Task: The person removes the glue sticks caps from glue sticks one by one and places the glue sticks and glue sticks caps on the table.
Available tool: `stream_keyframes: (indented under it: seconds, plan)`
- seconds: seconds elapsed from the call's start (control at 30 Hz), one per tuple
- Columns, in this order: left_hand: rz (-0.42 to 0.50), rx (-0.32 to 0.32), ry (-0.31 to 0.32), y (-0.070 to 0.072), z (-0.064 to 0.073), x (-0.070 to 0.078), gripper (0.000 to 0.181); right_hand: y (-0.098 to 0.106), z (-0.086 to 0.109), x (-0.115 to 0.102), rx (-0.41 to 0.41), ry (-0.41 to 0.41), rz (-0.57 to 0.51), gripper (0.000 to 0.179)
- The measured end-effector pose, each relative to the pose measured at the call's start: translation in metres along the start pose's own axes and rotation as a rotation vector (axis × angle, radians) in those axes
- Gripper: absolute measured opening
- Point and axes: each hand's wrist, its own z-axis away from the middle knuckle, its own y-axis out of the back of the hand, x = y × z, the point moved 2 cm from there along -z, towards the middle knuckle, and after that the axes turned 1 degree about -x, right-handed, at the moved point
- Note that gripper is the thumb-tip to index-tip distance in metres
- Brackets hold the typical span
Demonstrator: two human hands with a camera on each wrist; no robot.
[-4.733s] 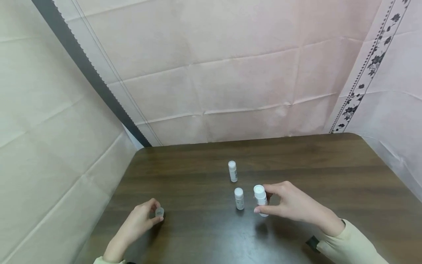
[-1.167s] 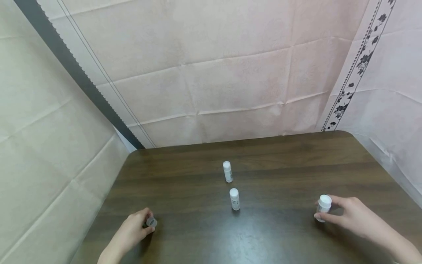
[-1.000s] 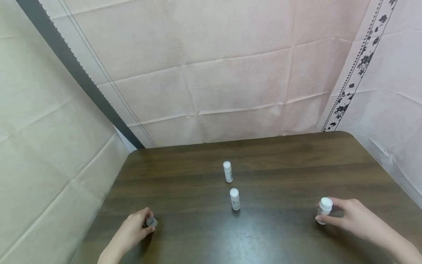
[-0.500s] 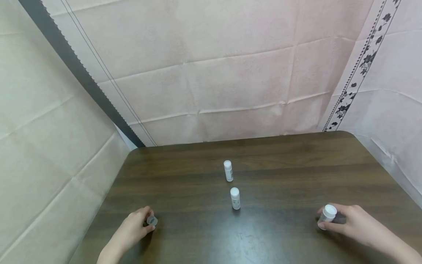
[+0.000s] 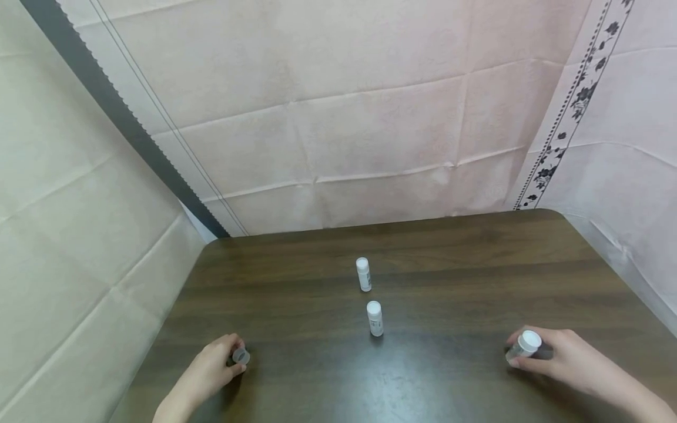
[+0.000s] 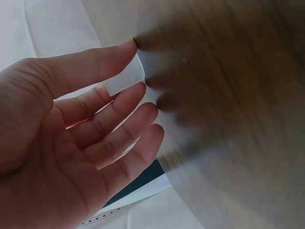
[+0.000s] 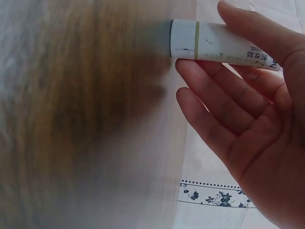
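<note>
In the head view my left hand pinches a small translucent cap at the table's left side. The left wrist view shows the ribbed wall of this cap between thumb and index finger, close to the tabletop. On the right, my right hand holds a white glue stick, leaning a little, between thumb and fingers. Its printed label shows on the glue stick in the right wrist view, with its far end at the tabletop. Two more glue sticks stand upright mid-table: a nearer one and a farther one.
The dark wooden table has rounded far corners. A pale cloth hangs behind it, with more cloth at the left and right sides. Wood lies bare between the standing glue sticks and each hand.
Since the oldest frame, my right hand has carried its glue stick from beside the standing ones to the right and down to the table. Lately the stick came slightly nearer and tilted. My left hand stayed.
</note>
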Motion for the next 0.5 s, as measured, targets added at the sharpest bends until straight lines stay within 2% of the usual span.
stream_keyframes:
  seconds: [0.17,0.33,0.5]
  plan:
    - [-0.027,0.011,-0.032,-0.001,-0.002,0.000,0.029,-0.002,0.000,0.002,0.030,0.016,0.038,0.030]
    - [-0.060,0.029,-0.080,0.000,-0.002,0.000,0.035,0.001,0.001,-0.002,0.036,-0.017,0.061,0.037]
    - [-0.062,0.043,-0.111,0.012,0.005,0.014,0.040,0.019,0.001,-0.015,0.079,-0.079,0.058,0.053]
